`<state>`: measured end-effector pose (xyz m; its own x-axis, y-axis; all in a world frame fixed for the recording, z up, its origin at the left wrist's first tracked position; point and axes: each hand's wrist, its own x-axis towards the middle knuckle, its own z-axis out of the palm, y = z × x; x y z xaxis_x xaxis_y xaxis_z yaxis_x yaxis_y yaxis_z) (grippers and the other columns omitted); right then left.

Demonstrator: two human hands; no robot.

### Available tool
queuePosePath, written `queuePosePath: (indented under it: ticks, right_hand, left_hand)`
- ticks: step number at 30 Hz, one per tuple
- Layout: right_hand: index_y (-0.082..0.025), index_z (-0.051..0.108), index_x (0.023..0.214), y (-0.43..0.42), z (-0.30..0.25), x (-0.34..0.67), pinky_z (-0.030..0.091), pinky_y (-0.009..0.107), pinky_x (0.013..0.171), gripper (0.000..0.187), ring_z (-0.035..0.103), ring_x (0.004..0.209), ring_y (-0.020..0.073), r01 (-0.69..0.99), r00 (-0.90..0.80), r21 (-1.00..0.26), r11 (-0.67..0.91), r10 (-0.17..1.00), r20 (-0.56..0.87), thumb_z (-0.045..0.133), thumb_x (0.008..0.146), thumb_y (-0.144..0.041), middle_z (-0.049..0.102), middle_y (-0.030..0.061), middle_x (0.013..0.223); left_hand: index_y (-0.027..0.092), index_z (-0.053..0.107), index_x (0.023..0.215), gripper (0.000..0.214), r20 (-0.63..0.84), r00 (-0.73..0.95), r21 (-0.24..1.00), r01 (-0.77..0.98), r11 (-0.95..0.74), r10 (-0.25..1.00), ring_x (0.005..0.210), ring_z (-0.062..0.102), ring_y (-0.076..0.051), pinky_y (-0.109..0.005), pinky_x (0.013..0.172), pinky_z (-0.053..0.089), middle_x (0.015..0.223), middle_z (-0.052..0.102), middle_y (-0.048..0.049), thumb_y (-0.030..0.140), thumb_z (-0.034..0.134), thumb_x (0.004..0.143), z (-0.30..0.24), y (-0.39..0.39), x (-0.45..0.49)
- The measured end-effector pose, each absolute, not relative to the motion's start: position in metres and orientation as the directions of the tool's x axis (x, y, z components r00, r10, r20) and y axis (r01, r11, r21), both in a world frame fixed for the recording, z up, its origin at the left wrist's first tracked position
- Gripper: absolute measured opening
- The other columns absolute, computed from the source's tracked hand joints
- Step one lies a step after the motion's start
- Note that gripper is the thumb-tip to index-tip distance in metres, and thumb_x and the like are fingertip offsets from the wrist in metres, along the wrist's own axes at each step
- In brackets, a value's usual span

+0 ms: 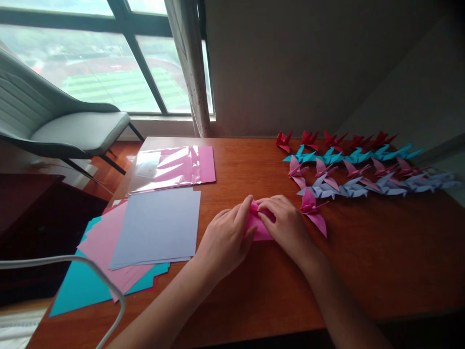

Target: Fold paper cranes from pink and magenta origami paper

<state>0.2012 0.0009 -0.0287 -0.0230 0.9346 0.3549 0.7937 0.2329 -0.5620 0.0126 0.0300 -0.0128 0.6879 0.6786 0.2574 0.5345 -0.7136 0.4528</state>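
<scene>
The paper (262, 233) is on the surface (243, 165), about midway between its near and far edges. The left hand (228, 236), back upward, holds the paper's left side, fingers toward the far edge. The right hand (285, 219), curled, grips its far part. Both forearms slant in over the near edge. A crane (313, 209) stands just beside the right hand.

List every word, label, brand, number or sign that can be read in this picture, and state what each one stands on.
None: no text can be read anywhere.
Clear plastic packet: glare covers much of it; no print can be made out.
Pale blue sheets: no writing visible.
Bright pink paper and paper cranes: no lettering visible.
Window: the view outside is too blurred to read any sign.
</scene>
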Motion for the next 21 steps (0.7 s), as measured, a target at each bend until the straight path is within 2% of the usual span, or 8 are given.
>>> queuePosePath:
  ticks: [6,14,21]
  right_hand:
    - [-0.023,0.062,0.08,-0.0002,-0.0266,0.1989,0.052,0.038,0.082,0.017,0.065,0.088,0.0239,0.781,-0.034,-0.58,0.232,0.943,0.332,0.062,0.089,-0.009,0.073,0.0055,0.088]
    - [-0.024,0.065,0.084,0.0,-0.0296,0.1992,0.052,0.041,0.092,0.016,0.064,0.103,0.025,0.771,-0.049,-0.576,0.27,0.928,0.368,0.062,0.089,-0.009,0.074,0.0067,0.106]
    - [-0.024,0.064,0.082,-0.0003,-0.0263,0.1991,0.052,0.038,0.086,0.017,0.063,0.094,0.0243,0.765,-0.061,-0.586,0.267,0.936,0.347,0.061,0.092,-0.01,0.073,0.0052,0.093]
  left_hand:
    - [0.019,0.038,0.144,0.05,0.226,0.632,0.509,0.572,-0.643,0.742,0.113,0.069,-0.031,-0.049,0.092,0.057,0.136,0.065,-0.015,0.031,0.054,0.098,-0.0118,0.0328,0.0102]
    - [0.022,0.049,0.134,0.04,0.214,0.625,0.525,0.574,-0.628,0.751,0.106,0.071,-0.026,-0.041,0.09,0.058,0.127,0.069,-0.011,0.024,0.058,0.095,-0.0137,0.0375,0.0083]
    - [0.021,0.051,0.133,0.039,0.225,0.639,0.504,0.57,-0.649,0.736,0.109,0.069,-0.027,-0.042,0.093,0.056,0.123,0.07,-0.0117,0.024,0.058,0.095,-0.0127,0.0373,0.0091]
